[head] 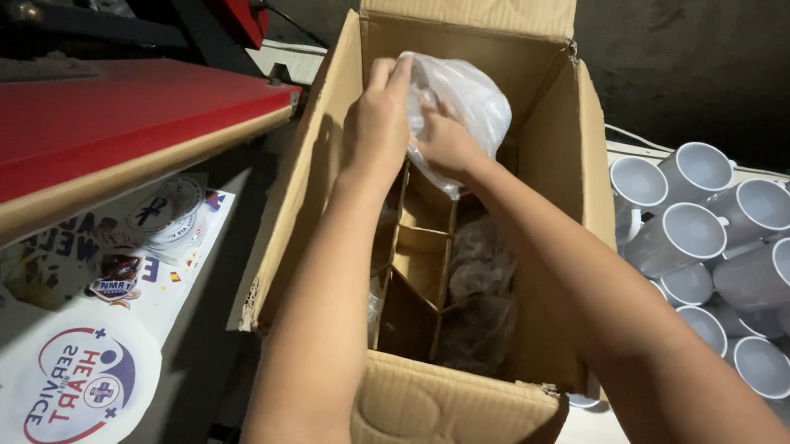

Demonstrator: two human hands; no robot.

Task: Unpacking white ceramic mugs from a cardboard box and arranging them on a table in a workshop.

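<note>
Both my hands reach into an open brown cardboard box (456, 413) with cardboard dividers (423, 249) inside. My left hand (376, 125) and my right hand (448, 141) together grip a thin clear plastic bag (465, 95) wrapped around something white, held above the far compartments. What is inside the bag is mostly hidden. More plastic-wrapped items (477, 287) lie in the darker compartments below.
Several white mugs (745, 251) lie stacked on their sides to the right of the box. A red-topped table edge (77, 129) runs across the upper left. Round printed stickers and sheets (77, 387) lie at the lower left.
</note>
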